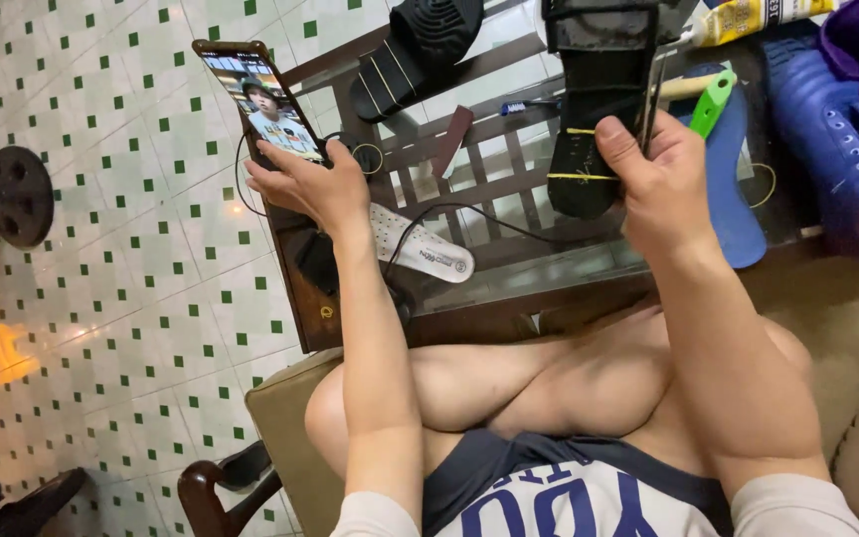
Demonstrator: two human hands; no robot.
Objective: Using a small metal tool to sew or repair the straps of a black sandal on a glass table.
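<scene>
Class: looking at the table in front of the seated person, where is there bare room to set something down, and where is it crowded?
Bare glass lies between the white insole and the black sandal held in the right hand. The far right is crowded: blue shoe, blue insole, glue bottle. The left hand holds a phone.

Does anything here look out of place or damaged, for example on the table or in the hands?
Yes. A loose white insole lies alone on the glass-topped table, out of any shoe, with a dark cable across it. The right hand holds a black sandal upside down. The left hand props a phone at a tilt. I see no spill.
</scene>
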